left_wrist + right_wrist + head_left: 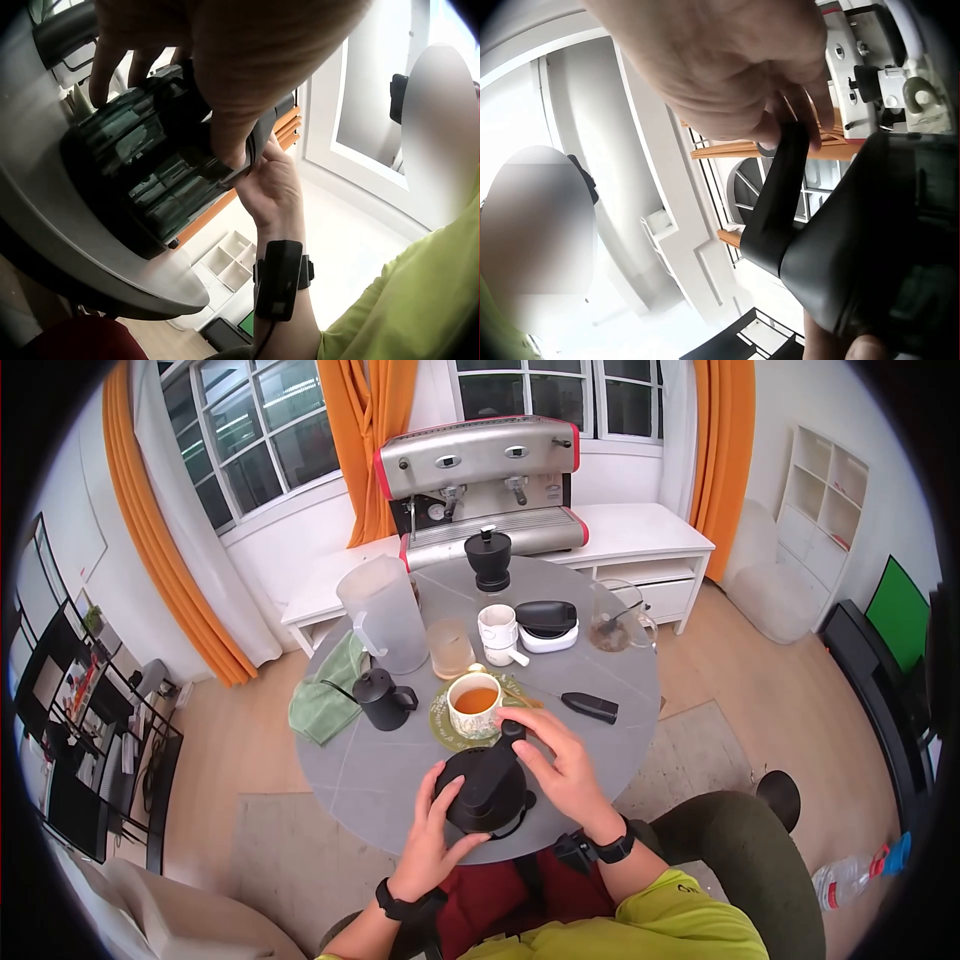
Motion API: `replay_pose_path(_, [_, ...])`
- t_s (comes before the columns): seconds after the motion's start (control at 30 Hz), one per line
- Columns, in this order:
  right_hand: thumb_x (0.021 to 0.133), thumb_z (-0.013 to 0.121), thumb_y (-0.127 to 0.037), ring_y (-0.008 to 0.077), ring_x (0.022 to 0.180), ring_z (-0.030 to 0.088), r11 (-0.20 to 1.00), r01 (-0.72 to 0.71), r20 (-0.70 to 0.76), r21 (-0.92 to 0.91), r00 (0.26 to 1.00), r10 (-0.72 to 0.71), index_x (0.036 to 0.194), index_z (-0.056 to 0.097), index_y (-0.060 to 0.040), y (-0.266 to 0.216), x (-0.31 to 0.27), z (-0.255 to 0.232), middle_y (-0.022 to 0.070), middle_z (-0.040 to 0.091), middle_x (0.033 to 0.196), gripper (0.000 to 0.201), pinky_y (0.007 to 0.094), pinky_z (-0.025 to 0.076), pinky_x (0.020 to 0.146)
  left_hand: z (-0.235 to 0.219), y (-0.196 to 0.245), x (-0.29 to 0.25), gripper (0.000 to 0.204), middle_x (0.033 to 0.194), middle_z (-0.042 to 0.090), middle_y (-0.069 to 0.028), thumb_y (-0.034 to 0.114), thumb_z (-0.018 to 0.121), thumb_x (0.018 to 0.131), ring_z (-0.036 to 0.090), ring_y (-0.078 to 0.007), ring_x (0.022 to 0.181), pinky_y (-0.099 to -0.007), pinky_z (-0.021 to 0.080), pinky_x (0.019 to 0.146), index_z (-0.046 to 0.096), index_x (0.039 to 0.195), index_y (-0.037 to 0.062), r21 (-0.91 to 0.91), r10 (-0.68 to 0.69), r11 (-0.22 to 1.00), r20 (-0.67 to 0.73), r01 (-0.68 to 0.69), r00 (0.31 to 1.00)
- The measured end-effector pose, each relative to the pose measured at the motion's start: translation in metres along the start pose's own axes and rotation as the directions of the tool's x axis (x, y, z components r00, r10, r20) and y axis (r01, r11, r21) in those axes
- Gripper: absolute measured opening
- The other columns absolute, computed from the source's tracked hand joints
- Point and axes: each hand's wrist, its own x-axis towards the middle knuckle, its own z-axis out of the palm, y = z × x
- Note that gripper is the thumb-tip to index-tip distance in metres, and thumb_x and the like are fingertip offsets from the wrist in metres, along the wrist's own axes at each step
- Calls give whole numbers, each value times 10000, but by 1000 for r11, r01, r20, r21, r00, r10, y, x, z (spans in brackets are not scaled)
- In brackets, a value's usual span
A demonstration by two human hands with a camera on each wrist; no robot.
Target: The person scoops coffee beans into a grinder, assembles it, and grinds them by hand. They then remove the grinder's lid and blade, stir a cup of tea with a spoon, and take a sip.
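Observation:
A black hand-crank grinder [483, 790] with a domed lid and a dark see-through ribbed body [142, 150] stands at the table's near edge. My left hand [432, 835] holds it round the side, fingers on one side and thumb on the other. The crank arm [776, 199] rises from the lid, and my right hand [560, 760] grips the knob at its end. Just beyond the grinder, a patterned cup [474, 705] of amber liquid rests on a green saucer [440, 725]. What is inside the grinder is hidden in the head view.
A small black pitcher [380, 700] stands left, by a green cloth [322, 695]. Behind are a frosted jug [385, 610], a glass [451, 650], a white cup [497, 635], another grinder [489, 560] and a glass pot [612, 622]. A black-handled tool [590, 707] lies right.

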Motion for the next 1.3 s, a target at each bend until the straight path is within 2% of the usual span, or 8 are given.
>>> replay_pose_path(0.33, [869, 661, -9, 232, 1078, 591, 998, 35, -77, -56, 996, -39, 1253, 608, -37, 5, -2, 5, 125, 590, 1200, 389, 334, 461, 960, -2, -1, 0, 876, 1547, 220, -238, 140, 848, 725, 296, -433, 1422, -489, 316, 1147, 361, 1451, 88, -2, -16, 1000, 22, 16, 1000])
replay_pose_path(0.47, [905, 617, -22, 235, 1103, 601, 994, 61, -182, -93, 980, -77, 1277, 592, -34, 2, 0, 7, 148, 583, 1267, 373, 334, 461, 966, -3, 2, 1, 818, 1546, 211, -226, 156, 833, 758, 359, -435, 1381, -480, 398, 1094, 401, 1450, 103, -8, -6, 1000, 12, 6, 1000])
replay_pose_path(0.7, [867, 662, -12, 225, 1062, 585, 1000, -4, -82, 10, 997, 5, 1255, 595, -25, 2, 0, 12, 121, 572, 1181, 394, 329, 466, 954, -4, 2, 2, 808, 1544, 213, -223, 152, 826, 763, 362, -435, 1380, -480, 412, 1083, 398, 1447, 109, 6, 7, 1000, 19, -7, 1000])
replay_pose_path(0.77, [901, 623, -23, 235, 1108, 594, 993, 19, -161, -113, 986, -37, 1268, 589, -21, -2, -1, 13, 136, 591, 1229, 368, 334, 455, 974, -5, 2, 2, 809, 1543, 217, -223, 156, 826, 764, 361, -434, 1380, -479, 413, 1084, 396, 1448, 112, 5, 2, 1000, 20, -2, 1000])
replay_pose_path(0.93, [891, 632, -23, 231, 1087, 583, 1000, 27, -180, 4, 983, -26, 1249, 598, -20, -2, 1, 16, 121, 583, 1187, 360, 333, 460, 956, -5, 2, 2, 811, 1540, 229, -224, 173, 826, 768, 357, -433, 1381, -474, 411, 1085, 392, 1450, 116, 3, -14, 1000, 23, 14, 1000])
replay_pose_path(1.0, [880, 646, -25, 229, 1077, 573, 997, -14, -132, 78, 991, 24, 1240, 600, -19, -1, 0, 15, 113, 570, 1164, 363, 333, 464, 948, -3, -1, 1, 859, 1556, 207, -230, 162, 842, 739, 282, -430, 1428, -488, 321, 1142, 376, 1459, 101, -43, -25, 999, 39, 27, 999])
replay_pose_path(1.17, [899, 616, -24, 228, 1102, 577, 993, 48, -185, -103, 980, -67, 1253, 596, -20, -3, -1, 14, 130, 594, 1192, 354, 332, 459, 963, -4, -2, 1, 863, 1555, 210, -232, 165, 843, 736, 287, -429, 1424, -490, 334, 1135, 375, 1458, 97, -32, -36, 999, 42, 37, 998])
replay_pose_path(1.3, [889, 623, -15, 227, 1065, 580, 999, 3, -148, 46, 989, 4, 1238, 606, -16, 0, -2, 13, 127, 569, 1164, 350, 334, 471, 947, -2, -4, 0, 863, 1553, 215, -230, 158, 845, 731, 295, -429, 1419, -490, 344, 1131, 379, 1455, 99, -48, -45, 998, 42, 47, 998])
